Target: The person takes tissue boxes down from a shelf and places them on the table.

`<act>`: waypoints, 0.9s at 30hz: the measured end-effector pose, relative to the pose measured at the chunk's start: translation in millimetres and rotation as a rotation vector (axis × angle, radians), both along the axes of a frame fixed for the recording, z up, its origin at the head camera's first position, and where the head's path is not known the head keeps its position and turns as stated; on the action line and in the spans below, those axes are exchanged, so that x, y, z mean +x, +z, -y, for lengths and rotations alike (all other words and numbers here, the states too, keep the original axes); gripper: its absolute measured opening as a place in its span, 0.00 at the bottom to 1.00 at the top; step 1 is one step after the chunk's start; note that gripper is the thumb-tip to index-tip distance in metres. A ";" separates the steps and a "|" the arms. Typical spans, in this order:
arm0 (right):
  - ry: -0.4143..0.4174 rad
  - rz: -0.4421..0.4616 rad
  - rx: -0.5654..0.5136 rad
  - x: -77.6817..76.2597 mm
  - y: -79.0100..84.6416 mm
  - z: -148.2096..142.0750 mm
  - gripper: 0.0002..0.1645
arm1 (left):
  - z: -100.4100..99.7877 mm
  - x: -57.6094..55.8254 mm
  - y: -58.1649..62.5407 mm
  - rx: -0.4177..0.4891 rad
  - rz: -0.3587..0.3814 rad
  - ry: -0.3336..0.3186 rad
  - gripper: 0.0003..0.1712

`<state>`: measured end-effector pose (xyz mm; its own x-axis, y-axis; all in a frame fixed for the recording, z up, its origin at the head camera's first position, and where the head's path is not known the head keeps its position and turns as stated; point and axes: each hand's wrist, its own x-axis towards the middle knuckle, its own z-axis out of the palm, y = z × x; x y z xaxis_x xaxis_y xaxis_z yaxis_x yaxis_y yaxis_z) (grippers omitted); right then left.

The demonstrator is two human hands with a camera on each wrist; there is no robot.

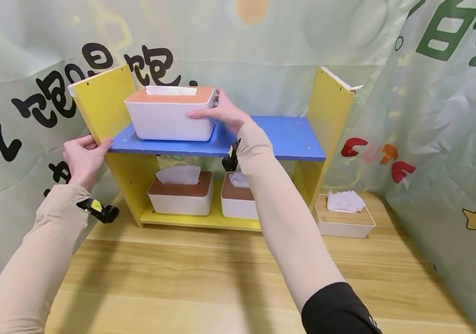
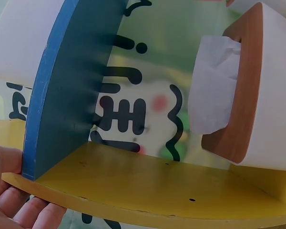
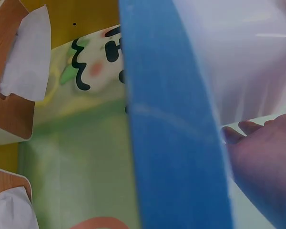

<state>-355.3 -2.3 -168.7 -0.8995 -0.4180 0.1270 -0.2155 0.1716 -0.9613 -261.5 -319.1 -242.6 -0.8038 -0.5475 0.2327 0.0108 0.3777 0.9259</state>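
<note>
A white tissue box (image 1: 167, 121) with a wood-coloured lid is on the blue middle board (image 1: 288, 132) of a small yellow shelf unit, towards its left side. My right hand (image 1: 225, 111) grips the box's right end, thumb on the front face and fingers around the side. In the right wrist view, the blue board hides part of that box. On the unit's left yellow side panel (image 1: 106, 99), my left hand (image 1: 85, 157) pinches the front edge, its thumb by the blue board's corner. In the left wrist view, that hand's fingers (image 2: 31, 210) curl behind the panel.
Two more tissue boxes, a left one (image 1: 181, 202) and a right one (image 1: 238, 208), stand on the yellow bottom board, the latter partly behind my right forearm. Another tissue box (image 1: 344, 222) rests on the wooden table (image 1: 179, 278) right of the unit. Printed curtains (image 1: 442, 139) surround the table.
</note>
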 end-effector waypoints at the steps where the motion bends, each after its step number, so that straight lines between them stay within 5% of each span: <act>1: -0.005 -0.001 0.002 -0.1 0.1 1.3 0.65 | 0.1 0.2 -0.1 0.003 0.003 -0.002 0.31; 12: -0.003 -0.019 -0.061 -2.9 -1.9 10.9 0.55 | 0.3 1.6 -0.5 0.007 -0.006 -0.004 0.31; 27: -0.009 -0.040 -0.108 -5.1 -7.4 15.0 0.51 | -0.6 1.3 -0.6 0.017 -0.009 -0.006 0.32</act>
